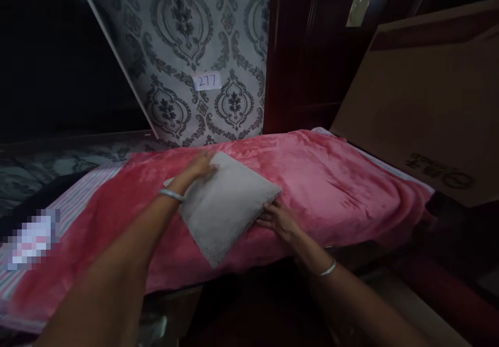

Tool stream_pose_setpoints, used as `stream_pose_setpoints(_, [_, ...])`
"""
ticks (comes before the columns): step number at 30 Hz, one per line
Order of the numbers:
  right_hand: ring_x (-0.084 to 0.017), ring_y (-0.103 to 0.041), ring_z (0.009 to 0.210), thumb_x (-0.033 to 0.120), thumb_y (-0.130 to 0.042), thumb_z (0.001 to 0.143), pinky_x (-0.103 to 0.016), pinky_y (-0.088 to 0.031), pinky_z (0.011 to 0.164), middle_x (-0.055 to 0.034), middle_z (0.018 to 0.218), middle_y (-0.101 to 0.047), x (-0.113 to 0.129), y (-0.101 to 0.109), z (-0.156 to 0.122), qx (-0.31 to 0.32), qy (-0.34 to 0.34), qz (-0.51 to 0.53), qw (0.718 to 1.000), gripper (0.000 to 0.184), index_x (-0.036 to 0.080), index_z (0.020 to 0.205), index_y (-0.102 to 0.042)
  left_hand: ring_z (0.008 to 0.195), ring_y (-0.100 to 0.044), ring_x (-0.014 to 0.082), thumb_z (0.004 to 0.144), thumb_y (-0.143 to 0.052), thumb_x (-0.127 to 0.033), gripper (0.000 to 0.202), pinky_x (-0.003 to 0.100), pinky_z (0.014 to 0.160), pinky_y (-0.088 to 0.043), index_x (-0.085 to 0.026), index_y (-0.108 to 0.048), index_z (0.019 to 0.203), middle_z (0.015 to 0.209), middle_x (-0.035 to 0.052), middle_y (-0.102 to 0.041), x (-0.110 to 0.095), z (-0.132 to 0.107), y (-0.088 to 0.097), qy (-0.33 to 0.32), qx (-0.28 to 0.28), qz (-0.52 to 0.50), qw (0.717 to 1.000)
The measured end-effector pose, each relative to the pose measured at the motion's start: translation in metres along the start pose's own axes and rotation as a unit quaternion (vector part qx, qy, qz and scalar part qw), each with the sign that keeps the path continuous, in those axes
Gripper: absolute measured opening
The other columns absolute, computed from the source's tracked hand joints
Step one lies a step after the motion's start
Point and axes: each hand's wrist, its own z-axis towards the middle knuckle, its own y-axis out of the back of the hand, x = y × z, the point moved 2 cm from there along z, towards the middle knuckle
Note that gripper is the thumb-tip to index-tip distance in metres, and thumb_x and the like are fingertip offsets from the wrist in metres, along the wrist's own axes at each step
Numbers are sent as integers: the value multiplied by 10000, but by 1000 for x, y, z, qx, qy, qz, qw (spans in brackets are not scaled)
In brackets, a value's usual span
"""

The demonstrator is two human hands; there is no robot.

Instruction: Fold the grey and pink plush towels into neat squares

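Observation:
A folded grey cloth lies flat on a pink fleece blanket spread over a raised surface. My left hand rests on the cloth's far left corner, fingers lying flat on it. My right hand touches the cloth's right edge, fingers stretched out against it. Each wrist wears a thin silver bangle.
A striped sheet shows under the blanket at the left. Behind stands a patterned grey wall panel with a paper label reading 277. A large cardboard box leans at the right, beside a dark red wooden door.

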Motion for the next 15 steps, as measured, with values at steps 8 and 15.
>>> stream_pose_setpoints(8, [-194,-718,695,231,-698,786,-438,-629,737,-8,901,-705,-2,10,5,29,-11,-24,999,425,277,1136,-462,1546,-188,331,1016,-311,-495,628,601,1220,-170,-247,-291,1592,1673,114,-236,-35,-44,-92,-65,71,60,994])
stream_pose_setpoints(15, [-182,-707,724,200,-635,810,-409,-614,801,-13,871,-703,8,15,9,7,-15,7,1000,298,264,1065,-496,1541,-206,324,1007,-339,-490,621,585,1225,-170,-258,-318,1583,1667,102,-261,-30,-40,-93,-67,59,44,995])
